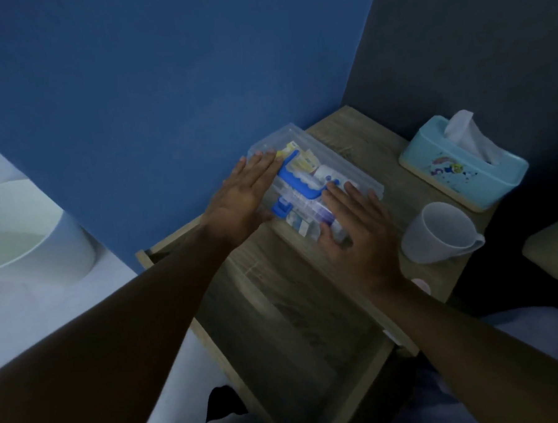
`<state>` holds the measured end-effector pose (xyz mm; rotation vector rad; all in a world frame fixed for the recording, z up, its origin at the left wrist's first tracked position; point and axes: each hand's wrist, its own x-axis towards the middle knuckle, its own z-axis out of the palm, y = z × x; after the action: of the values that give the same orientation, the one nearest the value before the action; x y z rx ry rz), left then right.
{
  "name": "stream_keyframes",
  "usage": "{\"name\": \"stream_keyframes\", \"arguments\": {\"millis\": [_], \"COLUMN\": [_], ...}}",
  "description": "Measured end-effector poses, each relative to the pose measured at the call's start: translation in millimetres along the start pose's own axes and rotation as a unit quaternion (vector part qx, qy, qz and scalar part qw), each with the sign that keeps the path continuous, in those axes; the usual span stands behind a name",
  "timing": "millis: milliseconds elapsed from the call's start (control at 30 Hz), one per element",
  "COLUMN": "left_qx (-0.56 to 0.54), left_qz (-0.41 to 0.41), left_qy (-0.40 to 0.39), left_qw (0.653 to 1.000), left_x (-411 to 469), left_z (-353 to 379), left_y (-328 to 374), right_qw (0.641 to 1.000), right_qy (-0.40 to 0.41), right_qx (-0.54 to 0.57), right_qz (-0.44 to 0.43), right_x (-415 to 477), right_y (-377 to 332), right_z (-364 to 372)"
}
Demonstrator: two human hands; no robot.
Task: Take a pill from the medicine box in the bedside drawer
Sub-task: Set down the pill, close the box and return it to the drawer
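Clear medicine box (315,180) sits on the bedside table top (358,142), centre of frame, out of the open drawer (297,333) below it, so I can work at it flat. My left hand (241,194) lies open against its left end, fingers spread; my right hand (356,226) presses flat on its lower right corner. Hands apart, both bracing, neither closed around it. Blue latch (299,184) between them looks shut: lid likely next. Cup (440,232) and tissue box (462,166) stand right, within reach.
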<state>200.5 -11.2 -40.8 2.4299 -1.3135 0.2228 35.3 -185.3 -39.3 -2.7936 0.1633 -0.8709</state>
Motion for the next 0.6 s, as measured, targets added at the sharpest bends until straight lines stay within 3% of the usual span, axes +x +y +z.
{"name": "stream_keyframes", "arguments": {"millis": [167, 600], "left_qx": [0.030, 0.004], "left_qz": [0.037, -0.027], "left_qy": [0.020, 0.013], "left_qw": [0.999, 1.000], "left_x": [4.6, 13.3], "left_z": [-11.6, -4.1], "left_y": [-4.4, -0.5], "right_qw": [1.000, 1.000], "right_qy": [0.003, -0.021], "right_qx": [0.014, 0.014], "right_qz": [0.003, -0.010], "right_x": [-1.2, -1.5], "right_y": [-0.5, 1.8], "right_z": [1.2, -1.2]}}
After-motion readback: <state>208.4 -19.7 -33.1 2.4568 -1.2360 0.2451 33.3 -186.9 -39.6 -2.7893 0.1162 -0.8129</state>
